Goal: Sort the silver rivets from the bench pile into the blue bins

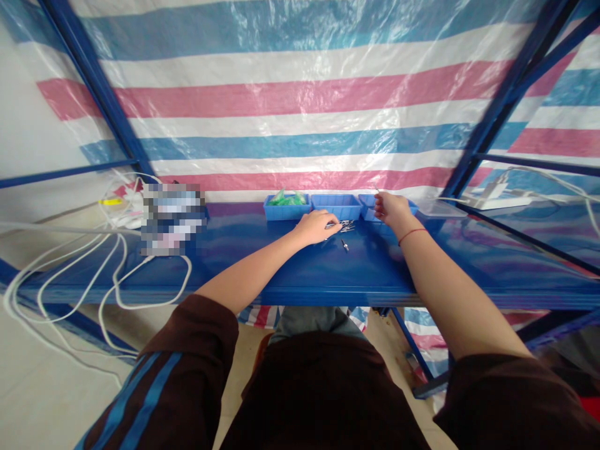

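Note:
My left hand [319,227] rests on the blue table with its fingers curled at the left edge of a small pile of slim metal parts [347,225]. What lies under those fingers is partly hidden. One silvery part with dark sections [345,245] lies apart, nearer the table's front edge. Raised in front of the right blue bin [369,210], my right hand [391,210] is closed in a pinch. A small thin piece [377,189] sticks up from its fingertips, too small to identify. The middle blue bin [335,207] stands behind the pile.
Green items [287,198] fill the left blue bin [288,213]. White cables [115,275] loop over the left side and front edge, near a pixelated object [173,219]. A clear plastic tray [440,208] and a white power strip [499,199] are at right. Blue posts [497,106] frame the striped sheet [300,100].

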Available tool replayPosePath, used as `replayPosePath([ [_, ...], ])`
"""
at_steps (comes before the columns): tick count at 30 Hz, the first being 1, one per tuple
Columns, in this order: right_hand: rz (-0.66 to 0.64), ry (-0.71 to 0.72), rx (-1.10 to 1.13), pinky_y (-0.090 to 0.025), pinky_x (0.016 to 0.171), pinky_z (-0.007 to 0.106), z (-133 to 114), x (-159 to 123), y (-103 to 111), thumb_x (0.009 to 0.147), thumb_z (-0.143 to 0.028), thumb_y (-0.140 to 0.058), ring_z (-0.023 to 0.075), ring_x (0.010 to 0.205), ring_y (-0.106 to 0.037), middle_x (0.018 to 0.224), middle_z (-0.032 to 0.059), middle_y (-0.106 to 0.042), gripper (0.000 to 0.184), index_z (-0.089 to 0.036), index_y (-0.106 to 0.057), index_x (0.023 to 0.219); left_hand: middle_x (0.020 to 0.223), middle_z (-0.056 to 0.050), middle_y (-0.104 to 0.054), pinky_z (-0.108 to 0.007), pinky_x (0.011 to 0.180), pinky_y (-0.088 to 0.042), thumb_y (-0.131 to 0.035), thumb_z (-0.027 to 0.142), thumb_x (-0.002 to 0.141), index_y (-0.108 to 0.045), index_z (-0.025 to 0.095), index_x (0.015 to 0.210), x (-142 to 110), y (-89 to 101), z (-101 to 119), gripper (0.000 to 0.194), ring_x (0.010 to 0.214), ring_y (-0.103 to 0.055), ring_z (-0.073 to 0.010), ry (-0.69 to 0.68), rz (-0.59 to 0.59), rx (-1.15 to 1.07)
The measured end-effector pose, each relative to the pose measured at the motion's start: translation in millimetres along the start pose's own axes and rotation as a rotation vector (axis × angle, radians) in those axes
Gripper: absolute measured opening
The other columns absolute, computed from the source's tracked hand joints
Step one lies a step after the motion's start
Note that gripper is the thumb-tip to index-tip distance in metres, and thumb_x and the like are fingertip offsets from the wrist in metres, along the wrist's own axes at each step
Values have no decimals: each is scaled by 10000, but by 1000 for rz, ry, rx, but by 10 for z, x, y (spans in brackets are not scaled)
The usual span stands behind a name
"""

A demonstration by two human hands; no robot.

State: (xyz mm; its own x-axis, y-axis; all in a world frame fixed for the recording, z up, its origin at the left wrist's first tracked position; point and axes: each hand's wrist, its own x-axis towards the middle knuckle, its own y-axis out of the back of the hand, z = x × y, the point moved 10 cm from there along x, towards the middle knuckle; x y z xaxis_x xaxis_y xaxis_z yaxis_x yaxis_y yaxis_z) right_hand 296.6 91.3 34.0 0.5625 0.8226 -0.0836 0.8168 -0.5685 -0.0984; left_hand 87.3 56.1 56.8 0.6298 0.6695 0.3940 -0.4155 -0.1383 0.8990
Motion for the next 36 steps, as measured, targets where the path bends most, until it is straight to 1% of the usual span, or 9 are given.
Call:
replayPosePath([
  [5,45,-8,-90,-322,380,193,10,26,73,855,-184,-465,61,383,-370,499,-39,-453,179,-157,-521,687,1082,-73,-638,-387,866,-455,-508,454,866,-704,239,1005,-12,-116,-37,322,1037,-579,-252,21,-118,47],
  [10,20,25,-78,-280,364,186,-44,-34,34,878,-254,-451,53,364,-321,493,-44,-430,204,-157,-529,717,1084,-59,-636,-381,890,-445,-513,383,875,-706,254,982,-6,-153,-26,256,1056,-571,-232,-11,-144,77],
  [16,-72,254,-169,-260,356,194,-265,-152,-143,786,-143,-502,57,371,-324,486,-36,-447,134,-159,-560,667,1055,-64,-637,-370,866,-450,-513,305,879,-694,220,899,5,-122,1,201,1018,-582,-230,-36,-75,45],
  [18,-205,400,-259,-273,361,204,-375,-283,-329,766,-132,-523,61,385,-349,508,-19,-489,139,-156,-582,642,1002,-59,-649,-352,861,-450,-498,302,889,-681,204,890,30,-71,-18,207,972,-593,-212,-34,1,-38],
  [20,-431,496,-363,-313,376,208,-391,-490,-595,753,-136,-558,71,416,-410,560,4,-557,123,-153,-616,646,936,-45,-665,-313,848,-452,-486,282,897,-661,186,894,59,13,-70,200,907,-604,-179,-17,105,-179],
  [23,-792,469,-473,-408,429,202,-211,-838,-932,721,-129,-632,101,505,-535,652,19,-643,76,-161,-679,771,927,-40,-681,-268,841,-453,-479,242,899,-634,165,909,70,196,-212,173,867,-614,-144,49,305,-381],
  [26,-958,392,-506,-473,485,203,-42,-1025,-1077,717,-167,-687,121,589,-611,723,36,-685,146,-170,-696,863,961,-59,-684,-254,858,-456,-482,228,900,-615,152,923,48,334,-334,155,894,-627,-136,117,447,-521],
  [30,-936,404,-450,-486,502,201,-33,-990,-1112,745,-245,-702,112,591,-621,750,65,-703,95,-152,-688,764,986,-74,-686,-250,836,-476,-454,230,920,-579,150,951,62,361,-401,152,884,-645,-127,169,478,-668],
  [36,-753,435,-313,-473,497,194,-183,-820,-990,774,-234,-657,96,571,-601,783,48,-701,81,-155,-660,753,1005,-66,-683,-245,761,-504,-403,254,948,-529,167,966,79,277,-531,154,864,-660,-127,255,471,-791],
])
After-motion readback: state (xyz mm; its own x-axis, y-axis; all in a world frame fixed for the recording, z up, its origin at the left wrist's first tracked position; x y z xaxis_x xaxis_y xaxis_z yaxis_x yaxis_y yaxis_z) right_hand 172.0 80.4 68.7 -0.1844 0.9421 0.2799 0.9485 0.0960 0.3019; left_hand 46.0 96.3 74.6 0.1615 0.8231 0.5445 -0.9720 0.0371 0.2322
